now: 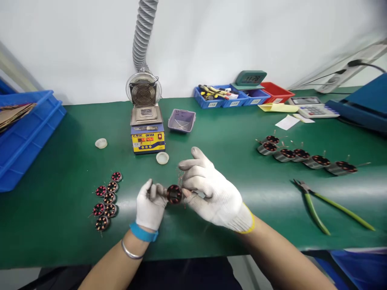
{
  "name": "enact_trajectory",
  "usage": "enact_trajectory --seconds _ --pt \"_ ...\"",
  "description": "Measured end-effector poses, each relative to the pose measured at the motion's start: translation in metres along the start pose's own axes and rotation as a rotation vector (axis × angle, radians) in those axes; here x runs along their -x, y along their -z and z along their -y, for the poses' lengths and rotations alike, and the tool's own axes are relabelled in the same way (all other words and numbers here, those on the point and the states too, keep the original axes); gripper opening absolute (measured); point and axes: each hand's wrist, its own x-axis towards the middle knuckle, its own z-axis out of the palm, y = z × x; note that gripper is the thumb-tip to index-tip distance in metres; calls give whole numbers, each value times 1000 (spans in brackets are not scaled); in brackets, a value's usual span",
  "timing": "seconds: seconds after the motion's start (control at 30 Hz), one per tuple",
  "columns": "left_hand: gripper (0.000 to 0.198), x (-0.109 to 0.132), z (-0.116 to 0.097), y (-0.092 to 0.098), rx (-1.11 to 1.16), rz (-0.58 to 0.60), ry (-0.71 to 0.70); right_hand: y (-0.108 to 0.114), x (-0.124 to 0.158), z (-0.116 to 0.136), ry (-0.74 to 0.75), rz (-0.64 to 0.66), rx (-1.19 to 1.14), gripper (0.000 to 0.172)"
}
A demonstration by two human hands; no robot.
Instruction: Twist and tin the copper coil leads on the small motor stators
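Note:
My left hand (151, 205), in a white glove, pinches a round motor stator (174, 194) with dark coils. Its fingers close on the stator's left side. On the other side is my gloved right hand (208, 193), its thumb and bent fingers at the stator's right edge, where thin copper wires stick up. Small stators with red and copper coils (109, 197) lie in a cluster to the left. Larger stators with metal rims (317, 161) form a row at the right.
Behind my hands stand a yellow and blue solder pot (148, 139), a purple tray (182, 121) and two small white caps (162, 158). Green-handled cutters (314, 201) lie open at the right. Small bins (208, 101) line the back; a blue crate (27, 137) is far left.

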Motion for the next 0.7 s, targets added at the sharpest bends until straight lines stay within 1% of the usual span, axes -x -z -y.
enact_trajectory --seconds 0.03,0.07,0.1,0.13,0.17,0.2,0.23,0.27,0.3,0.33,0.4,0.47,0.5,0.57,0.63,0.7 --pt "46 -4 -1 2 7 -4 26 1 -3 2 10 3 -4 11" --pt "48 -7 -1 3 -5 21 96 0 -6 3 18 8 -14 10" --pt "50 -9 0 4 -30 59 196 -1 -7 3 24 15 -25 10" --pt "51 -10 2 5 -66 109 308 -2 -8 3 29 23 -31 10" --pt "55 -10 3 5 -111 183 420 -3 -8 3 31 31 -30 11" --pt "58 -8 5 5 -151 266 496 -4 -7 2 30 39 -22 11" --pt "58 -5 5 4 -171 343 521 -5 -6 1 26 42 -12 11" --pt "54 -2 3 3 -177 412 510 -4 -5 0 18 42 -4 12" --pt "48 1 1 2 -163 459 462 -3 -4 -1 8 38 1 12" --pt "40 4 -2 0 -125 471 380 -1 -4 -1 -4 26 2 12" --pt "29 9 -9 -2 -36 422 201 2 -4 0 -33 -9 -13 12" --pt "26 13 -11 -4 -9 393 110 1 -4 1 -98 -48 -77 11" --pt "25 14 -9 -4 -15 385 89 -1 -4 0 -161 -73 -143 11" --pt "26 15 -5 -5 -39 374 81 -10 0 -4 -353 -158 -361 13" --pt "28 15 1 -5 -44 352 100 -19 7 -13 -573 -307 -640 18" --pt "30 14 4 -5 -48 316 137 -25 18 -23 -715 -445 -842 23"
